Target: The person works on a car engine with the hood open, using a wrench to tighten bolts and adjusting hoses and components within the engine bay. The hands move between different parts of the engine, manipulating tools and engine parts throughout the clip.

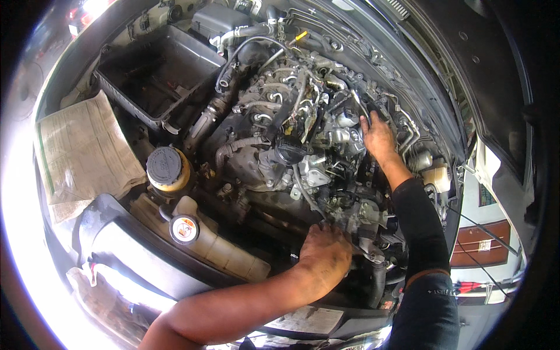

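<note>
The engine (262, 149) of a car lies exposed under its raised hood. My left hand (326, 254) reaches low at the front of the engine, its fingers curled down among dark parts. A thin dark hose (303, 189) runs down to its fingertips; what the fingers grip is hidden. Farther back on the right side, my right hand (380, 139) is closed, thumb and forefinger near a slim shiny metal piece (359, 102). Whether that piece is a tool handle or a pipe, I cannot tell. A round black cap (290, 150) sits on the engine between the hands.
An open black air filter box (160, 76) is at the far left. Nearer are a paper sheet (87, 149), a reservoir with a dark cap (165, 166) and a pale coolant tank (224, 254). The raised hood (487, 76) and its prop rod (484, 230) border the right.
</note>
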A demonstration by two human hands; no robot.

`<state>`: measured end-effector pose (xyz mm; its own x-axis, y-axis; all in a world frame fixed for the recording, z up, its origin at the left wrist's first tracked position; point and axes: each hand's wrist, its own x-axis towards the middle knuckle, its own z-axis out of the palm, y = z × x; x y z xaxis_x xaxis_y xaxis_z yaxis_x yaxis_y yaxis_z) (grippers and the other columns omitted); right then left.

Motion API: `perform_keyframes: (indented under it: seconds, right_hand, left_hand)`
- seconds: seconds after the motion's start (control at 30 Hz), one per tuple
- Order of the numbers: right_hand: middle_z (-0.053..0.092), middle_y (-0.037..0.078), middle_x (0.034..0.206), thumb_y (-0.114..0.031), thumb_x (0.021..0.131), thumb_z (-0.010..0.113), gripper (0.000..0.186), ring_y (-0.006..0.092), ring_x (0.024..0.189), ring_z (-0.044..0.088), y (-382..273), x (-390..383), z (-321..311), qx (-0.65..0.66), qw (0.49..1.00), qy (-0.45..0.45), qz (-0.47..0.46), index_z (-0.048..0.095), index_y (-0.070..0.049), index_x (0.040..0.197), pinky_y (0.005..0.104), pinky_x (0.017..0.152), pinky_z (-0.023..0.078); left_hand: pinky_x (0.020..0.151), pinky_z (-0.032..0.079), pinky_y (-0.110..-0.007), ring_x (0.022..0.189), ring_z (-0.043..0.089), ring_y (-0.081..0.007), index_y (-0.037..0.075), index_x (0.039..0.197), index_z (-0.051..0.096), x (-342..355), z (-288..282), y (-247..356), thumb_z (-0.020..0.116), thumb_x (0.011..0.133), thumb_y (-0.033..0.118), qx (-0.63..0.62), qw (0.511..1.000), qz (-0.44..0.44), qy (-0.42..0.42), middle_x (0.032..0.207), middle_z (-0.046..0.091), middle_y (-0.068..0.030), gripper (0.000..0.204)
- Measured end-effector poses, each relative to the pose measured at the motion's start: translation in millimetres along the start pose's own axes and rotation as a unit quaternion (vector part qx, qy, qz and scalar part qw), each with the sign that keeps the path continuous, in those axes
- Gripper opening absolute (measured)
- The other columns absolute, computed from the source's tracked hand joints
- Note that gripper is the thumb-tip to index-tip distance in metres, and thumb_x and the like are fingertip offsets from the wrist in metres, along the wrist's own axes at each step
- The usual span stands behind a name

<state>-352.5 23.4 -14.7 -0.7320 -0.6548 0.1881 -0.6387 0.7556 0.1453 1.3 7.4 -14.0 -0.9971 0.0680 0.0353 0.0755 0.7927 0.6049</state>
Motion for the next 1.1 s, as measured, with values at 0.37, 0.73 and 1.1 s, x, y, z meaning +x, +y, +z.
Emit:
perform_keyframes:
  seconds: [0.37, 0.73, 1.1]
  right_hand:
    - [0.066, 0.031, 0.116, -0.042, 0.109, 0.051, 0.048, 0.0487, 0.103, 0.069, 2.5, -9.2, 2.9, -0.026, 0.998, 0.032, -0.047, 0.055, 0.0, 0.131, 0.0567, 0.089, 0.057]
    - [0.069, 0.037, 0.114, -0.062, 0.099, 0.059, 0.079, 0.0484, 0.116, 0.066, 5.8, 7.5, 7.9, 0.046, 0.992, -0.037, 0.115, 0.067, 0.012, 0.125, 0.0499, 0.104, 0.052]
    - [0.072, 0.034, 0.089, -0.058, 0.1, 0.059, 0.066, 0.0511, 0.092, 0.072, 30.1, 4.2, 17.4, 0.038, 0.999, 0.032, 0.002, 0.068, 0.005, 0.118, 0.0558, 0.089, 0.059]
  left_hand:
    - [0.088, 0.054, -0.052, 0.104, 0.069, -0.0374, 0.001, 0.117, 0.071, -2.6, 1.3, -3.3, 0.063, 0.086, 0.019, 0.002, 0.999, 0.014, 0.036, 0.111, 0.072, -0.0189, 0.036]
    - [0.096, 0.055, -0.052, 0.107, 0.07, -0.038, 0.006, 0.113, 0.074, -6.0, -10.0, -2.5, 0.066, 0.084, 0.023, 0.041, 0.998, 0.011, 0.048, 0.114, 0.072, -0.0211, 0.035]
    - [0.098, 0.049, -0.049, 0.117, 0.065, -0.035, 0.003, 0.124, 0.069, -9.4, -6.6, 1.9, 0.063, 0.091, 0.024, 0.073, 0.997, -0.001, 0.025, 0.123, 0.069, -0.0186, 0.04]
